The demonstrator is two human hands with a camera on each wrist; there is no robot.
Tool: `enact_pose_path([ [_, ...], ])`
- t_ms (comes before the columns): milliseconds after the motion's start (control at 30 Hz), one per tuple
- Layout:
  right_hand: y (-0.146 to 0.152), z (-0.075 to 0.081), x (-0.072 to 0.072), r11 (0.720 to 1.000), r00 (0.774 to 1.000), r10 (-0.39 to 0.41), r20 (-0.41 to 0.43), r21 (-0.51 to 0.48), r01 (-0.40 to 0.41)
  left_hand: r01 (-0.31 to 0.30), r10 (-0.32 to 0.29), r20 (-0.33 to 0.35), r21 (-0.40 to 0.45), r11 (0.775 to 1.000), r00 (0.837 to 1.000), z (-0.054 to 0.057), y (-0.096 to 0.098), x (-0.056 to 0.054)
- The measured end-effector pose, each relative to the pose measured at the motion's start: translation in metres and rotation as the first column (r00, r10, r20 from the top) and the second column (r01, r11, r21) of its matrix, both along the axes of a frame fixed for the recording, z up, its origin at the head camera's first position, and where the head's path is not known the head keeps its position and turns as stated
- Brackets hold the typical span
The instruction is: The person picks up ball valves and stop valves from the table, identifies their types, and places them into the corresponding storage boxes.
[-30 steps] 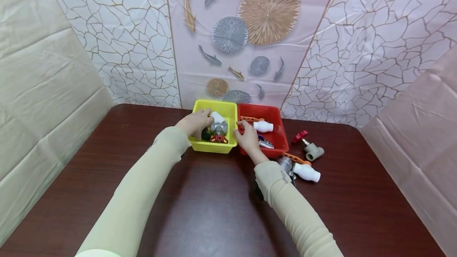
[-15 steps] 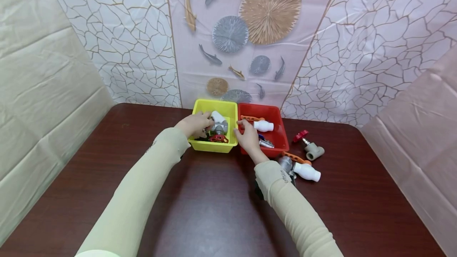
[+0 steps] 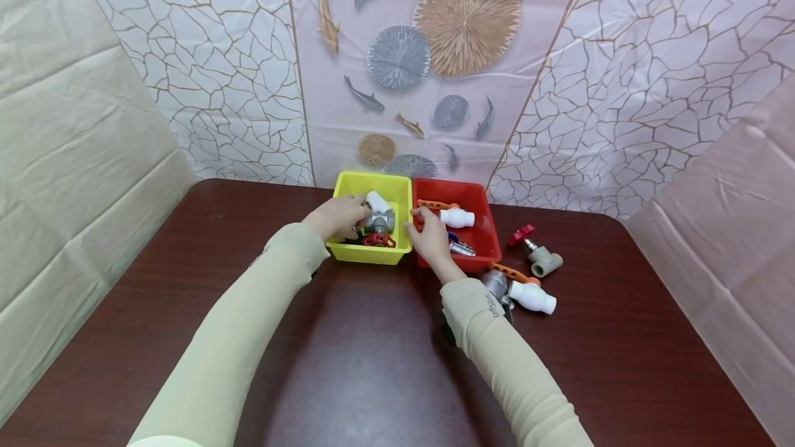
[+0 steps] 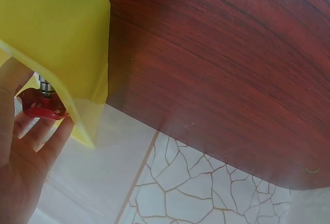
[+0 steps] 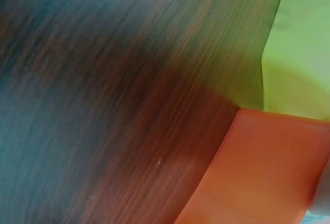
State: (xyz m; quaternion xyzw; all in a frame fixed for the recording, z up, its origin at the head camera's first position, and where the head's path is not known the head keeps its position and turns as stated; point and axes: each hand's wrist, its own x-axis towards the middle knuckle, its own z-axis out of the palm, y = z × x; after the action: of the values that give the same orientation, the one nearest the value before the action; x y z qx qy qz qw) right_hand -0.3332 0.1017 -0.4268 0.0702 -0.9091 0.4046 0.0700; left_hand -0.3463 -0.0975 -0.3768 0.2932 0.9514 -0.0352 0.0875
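In the head view my left hand [image 3: 340, 216] reaches into the yellow bin [image 3: 343, 252] at its left side. The left wrist view shows its thumb and fingers around the red handle [image 4: 44, 104] of a valve with a metal stem [image 4: 45, 86]; the bin wall hides the rest. Beside that hand lie a white fitting [image 3: 377, 203] and a grey metal valve [image 3: 380, 222] with a red handwheel [image 3: 379, 240]. My right hand [image 3: 431, 239] rests with thumb and fingertips at the adjoining rims of the yellow and red bins, a gap between thumb and forefinger.
The red bin [image 3: 491, 254] holds a white ball valve [image 3: 457, 218] with an orange handle, and a metal piece [image 3: 462, 249]. Right of it on the brown table [image 3: 373, 357] lie a grey elbow valve [image 3: 544, 261], another white valve [image 3: 533, 297] and a metal valve [image 3: 495, 283], partly behind my sleeve.
My left hand shifts slightly within the yellow bin; the dark piece beneath its fingers moves lower and shows less. My right hand stays at the rims.
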Motion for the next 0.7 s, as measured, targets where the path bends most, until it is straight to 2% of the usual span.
enact_pose_path([
  [367,0.0002,0.0002,-0.0003,1.000,1.000,0.007,-0.003,0.006,-0.007,-0.020,0.018,0.013,0.122,0.992,1.000,-0.0031,-0.0048,0.0006],
  [700,0.0002,0.0011,0.0018,1.000,1.000,0.001,0.007,-0.008,-0.001,-0.025,0.021,0.021,0.164,0.986,1.000,-0.0057,-0.0082,-0.0024],
])
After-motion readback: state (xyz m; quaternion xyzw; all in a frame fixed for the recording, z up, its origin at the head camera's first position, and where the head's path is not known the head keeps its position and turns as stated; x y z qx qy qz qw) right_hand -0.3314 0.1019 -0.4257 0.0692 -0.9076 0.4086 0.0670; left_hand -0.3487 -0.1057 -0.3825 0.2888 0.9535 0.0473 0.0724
